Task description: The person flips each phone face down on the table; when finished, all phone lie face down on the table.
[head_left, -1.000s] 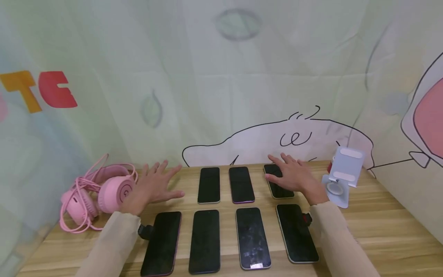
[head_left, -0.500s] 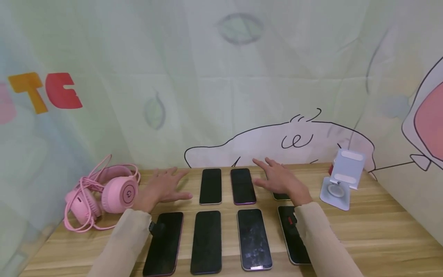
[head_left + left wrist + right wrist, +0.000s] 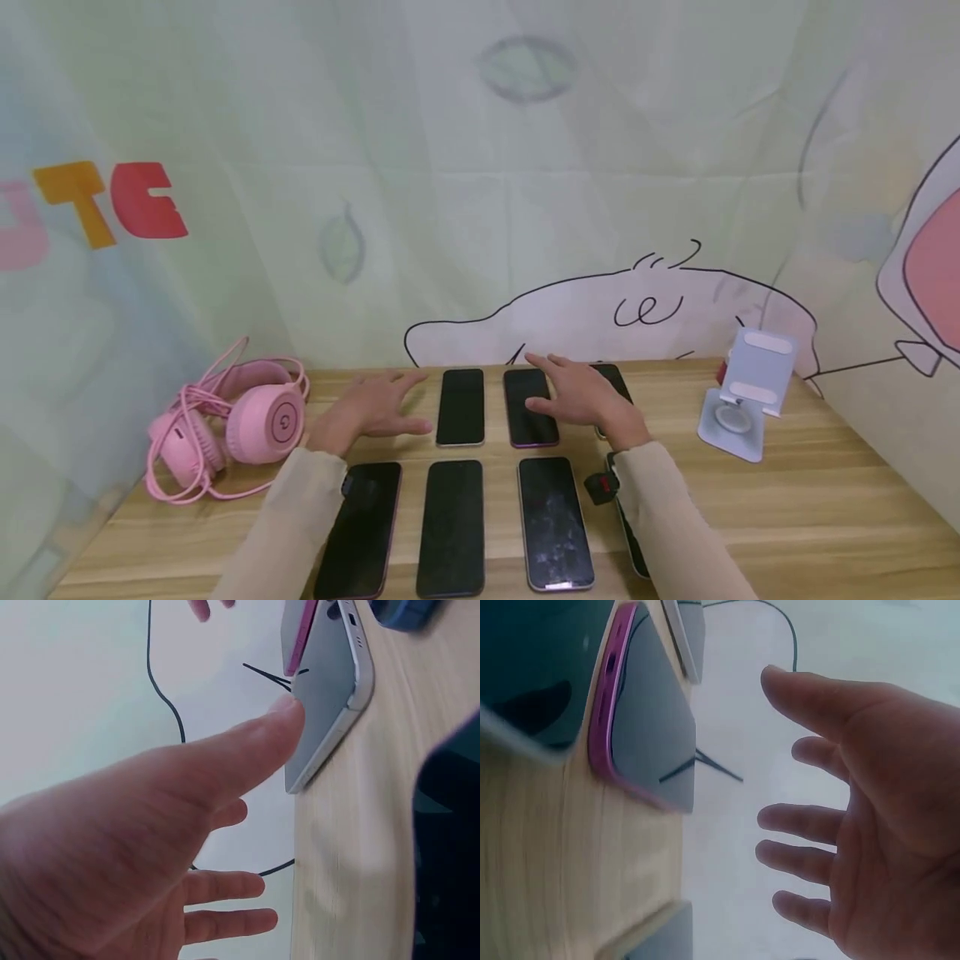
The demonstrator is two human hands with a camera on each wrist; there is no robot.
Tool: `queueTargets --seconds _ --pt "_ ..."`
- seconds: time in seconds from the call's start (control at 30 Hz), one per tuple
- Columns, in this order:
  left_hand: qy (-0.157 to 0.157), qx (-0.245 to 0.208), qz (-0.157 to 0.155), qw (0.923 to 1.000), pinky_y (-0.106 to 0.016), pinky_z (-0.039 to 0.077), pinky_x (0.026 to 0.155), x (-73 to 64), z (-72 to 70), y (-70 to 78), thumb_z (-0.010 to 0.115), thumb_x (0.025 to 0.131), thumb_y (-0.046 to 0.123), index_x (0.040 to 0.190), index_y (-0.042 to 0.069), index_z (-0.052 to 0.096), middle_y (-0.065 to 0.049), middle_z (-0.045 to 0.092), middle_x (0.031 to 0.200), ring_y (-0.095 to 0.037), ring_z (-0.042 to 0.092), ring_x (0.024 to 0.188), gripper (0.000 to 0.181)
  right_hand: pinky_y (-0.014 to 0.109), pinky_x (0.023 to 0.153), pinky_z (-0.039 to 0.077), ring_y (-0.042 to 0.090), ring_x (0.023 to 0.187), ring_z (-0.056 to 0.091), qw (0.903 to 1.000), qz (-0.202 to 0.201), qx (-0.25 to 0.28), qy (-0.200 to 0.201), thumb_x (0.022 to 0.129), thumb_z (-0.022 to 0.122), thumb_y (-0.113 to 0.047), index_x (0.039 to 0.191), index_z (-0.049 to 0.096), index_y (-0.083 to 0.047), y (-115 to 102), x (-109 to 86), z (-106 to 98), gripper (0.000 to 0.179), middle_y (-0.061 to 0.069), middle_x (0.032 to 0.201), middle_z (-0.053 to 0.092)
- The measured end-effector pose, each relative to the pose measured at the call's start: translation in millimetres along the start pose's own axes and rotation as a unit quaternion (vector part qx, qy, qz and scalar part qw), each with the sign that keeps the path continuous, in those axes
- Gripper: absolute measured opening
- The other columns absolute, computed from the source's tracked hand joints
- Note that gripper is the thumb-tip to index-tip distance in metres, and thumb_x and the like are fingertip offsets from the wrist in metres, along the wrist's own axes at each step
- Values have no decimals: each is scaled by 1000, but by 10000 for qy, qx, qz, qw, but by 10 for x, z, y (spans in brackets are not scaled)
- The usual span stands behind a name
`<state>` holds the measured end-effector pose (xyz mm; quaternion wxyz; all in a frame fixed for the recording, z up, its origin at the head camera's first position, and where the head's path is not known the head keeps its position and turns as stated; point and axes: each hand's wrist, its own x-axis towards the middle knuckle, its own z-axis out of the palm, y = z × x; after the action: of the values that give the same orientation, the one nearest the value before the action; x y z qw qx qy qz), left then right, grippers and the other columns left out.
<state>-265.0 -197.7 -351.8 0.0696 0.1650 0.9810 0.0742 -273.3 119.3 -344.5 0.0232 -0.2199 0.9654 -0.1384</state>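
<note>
Smartphones with dark screens lie in two rows on the wooden table. My left hand (image 3: 371, 407) is held with its fingers spread, left of the back-row silver-edged phone (image 3: 461, 407). In the left wrist view its thumb (image 3: 247, 750) overlaps that phone's edge. Fingers straight and empty, my right hand (image 3: 583, 393) hovers by the purple-edged phone (image 3: 531, 410) and partly hides the back-right phone (image 3: 613, 379). The right wrist view shows the purple-edged phone (image 3: 656, 720) apart from my extended fingers (image 3: 799, 821). My right sleeve covers much of the front-right phone (image 3: 633, 542).
Pink headphones (image 3: 255, 421) with a coiled cable sit at the left. A pale blue folding stand (image 3: 757, 367) with a round pad stands at the right. Front-row phones include a smudged one (image 3: 555, 525) and two darker ones. A printed curtain (image 3: 450, 208) hangs behind the table (image 3: 825, 500).
My right hand has moved left, from over the back-right phone toward the purple-edged one. The left hand has shifted right toward the silver-edged phone. The phones stay in place.
</note>
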Motion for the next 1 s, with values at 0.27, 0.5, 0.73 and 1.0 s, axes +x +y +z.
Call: queueTargets --seconds 0.27,0.5,0.73,1.0 --pt "-265 -183 23 9995 -63 32 108 95 -6 77 69 84 62 157 16 33 -21 37 156 -43 36 141 93 54 108 38 36 138 43 9997 -173 183 -24 96 67 -34 150 47 -14 -180 102 110 61 15 151 46" --pt "-382 -388 31 9985 -61 32 109 113 12 122 72 84 59 156 16 33 -20 35 157 -42 35 142 93 51 110 37 33 137 45 9991 -343 172 -181 96 67 -32 149 47 -13 -333 181 169 60 14 150 48" --pt "-419 -591 18 9974 -63 33 108 112 35 160 73 83 58 157 18 33 -22 33 157 -43 36 140 93 49 109 38 30 135 47 9973 -336 414 -514 97 67 -34 150 46 -15 -403 214 223 59 13 150 48" --pt "-665 -456 -250 9964 -66 34 105 148 80 180 76 80 59 156 21 35 -26 34 155 -45 38 138 94 49 110 38 28 131 50 9921 -593 809 -749 97 67 -27 149 47 -12 -437 249 292 57 13 147 51"
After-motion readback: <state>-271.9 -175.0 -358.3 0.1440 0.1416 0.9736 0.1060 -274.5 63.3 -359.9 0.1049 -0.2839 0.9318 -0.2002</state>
